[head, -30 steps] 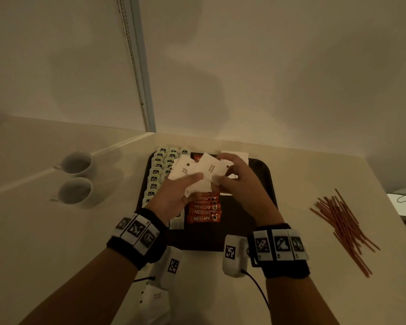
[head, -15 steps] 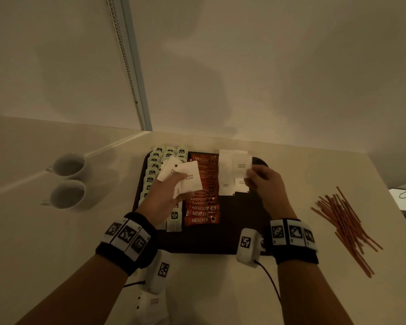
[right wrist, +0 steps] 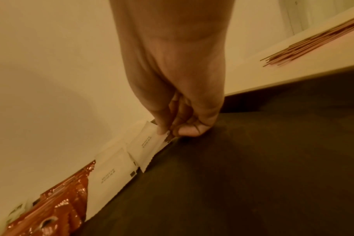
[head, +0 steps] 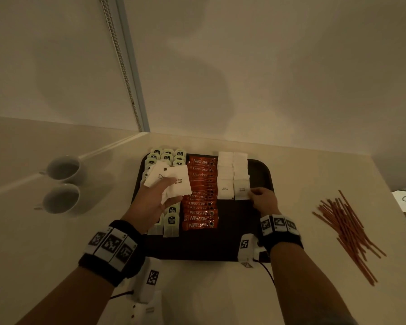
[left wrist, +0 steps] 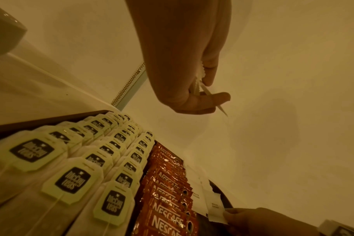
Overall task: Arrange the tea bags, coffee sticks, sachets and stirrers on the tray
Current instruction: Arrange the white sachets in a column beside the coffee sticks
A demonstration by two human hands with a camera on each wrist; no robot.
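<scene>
White sachets: two columns on the dark tray (head: 263,172), right of the coffee sticks (head: 201,195).
Left hand (head: 150,202): raised over the tea bags (head: 171,221), gripping a fan of sachets (head: 174,181).
Right hand (head: 264,201): pinching the nearest sachet (head: 241,191) of the right column.
Stirrers (head: 347,228): loose on the counter (head: 220,289).

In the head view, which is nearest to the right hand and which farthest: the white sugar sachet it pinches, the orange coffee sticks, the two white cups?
From the right hand:
1. White sugar sachet: pinched at its fingertips, on the dark tray.
2. Orange coffee sticks: a column to its left, mid-tray.
3. Two white cups: far left, off the tray.
</scene>
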